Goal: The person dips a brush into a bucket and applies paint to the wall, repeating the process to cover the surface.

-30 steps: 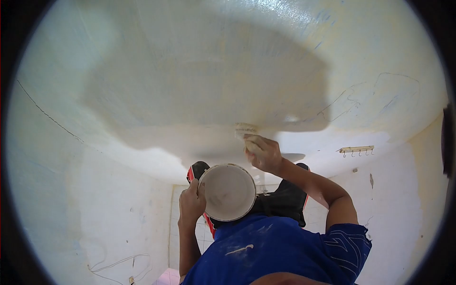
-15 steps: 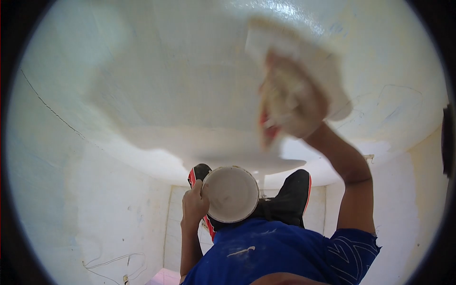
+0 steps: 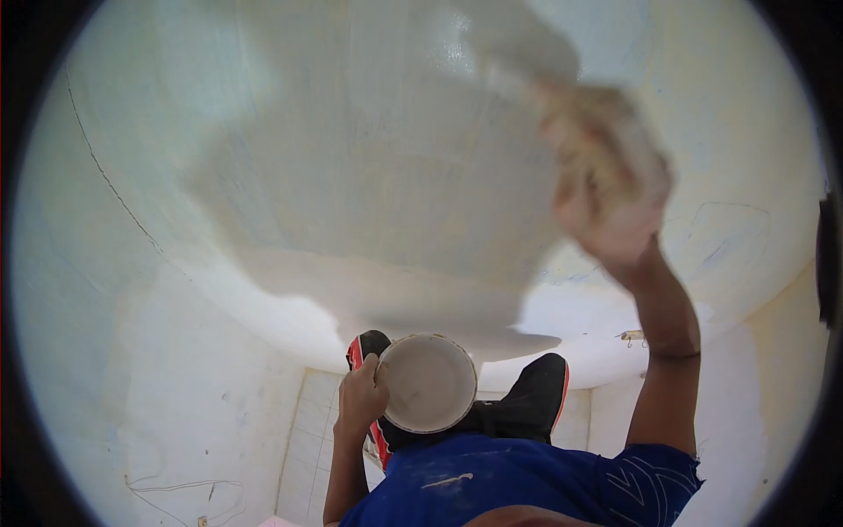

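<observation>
My left hand (image 3: 362, 395) grips the rim of a round, pale container (image 3: 428, 383), with the thumb over its edge. The container's open top faces up and its inside looks whitish, with a faint residue. Up at the right, my right hand (image 3: 610, 180) is smeared by motion and coated in whitish material. Its fingers are closed around something blurred that I cannot make out. A dim, blurred shape lies just past the fingers, against the pale surface (image 3: 378, 176), which has a greyish patch across its middle.
A thin crack (image 3: 111, 186) runs down the surface at the left. Loose wires (image 3: 180, 487) show at the lower left, and a small hook fitting (image 3: 630, 336) at the right. Dark trousers with red stripes (image 3: 537, 391) are below, above the blue shirt (image 3: 492, 479).
My right hand has moved right and slightly down, and its wrist has turned. My left hand and the container sit a little lower in view.
</observation>
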Action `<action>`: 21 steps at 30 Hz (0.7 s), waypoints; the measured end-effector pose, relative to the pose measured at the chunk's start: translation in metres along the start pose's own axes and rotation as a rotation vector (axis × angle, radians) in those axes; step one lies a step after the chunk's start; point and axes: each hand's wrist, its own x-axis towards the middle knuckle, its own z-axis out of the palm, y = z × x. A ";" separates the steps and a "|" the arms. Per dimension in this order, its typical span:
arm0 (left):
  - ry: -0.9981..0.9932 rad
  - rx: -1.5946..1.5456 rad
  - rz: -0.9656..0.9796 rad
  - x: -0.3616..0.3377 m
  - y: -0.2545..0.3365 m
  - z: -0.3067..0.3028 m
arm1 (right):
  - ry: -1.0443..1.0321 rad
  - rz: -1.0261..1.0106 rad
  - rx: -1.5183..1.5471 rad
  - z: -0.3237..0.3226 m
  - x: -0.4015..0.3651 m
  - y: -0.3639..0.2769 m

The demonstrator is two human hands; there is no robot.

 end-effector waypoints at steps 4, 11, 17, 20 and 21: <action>-0.004 0.009 0.004 0.001 -0.001 0.000 | 0.107 -0.079 0.058 0.025 0.034 0.041; 0.021 -0.013 -0.004 -0.004 -0.007 0.003 | -0.214 -0.244 -0.222 0.058 -0.120 -0.034; 0.042 -0.047 -0.087 -0.018 -0.005 0.003 | -0.441 0.290 0.342 0.062 -0.238 -0.084; 0.045 -0.049 -0.099 -0.020 -0.004 -0.003 | -0.498 0.632 0.455 0.059 -0.220 -0.077; 0.057 -0.036 -0.084 -0.020 -0.003 -0.005 | -0.405 0.568 0.414 0.058 -0.198 -0.065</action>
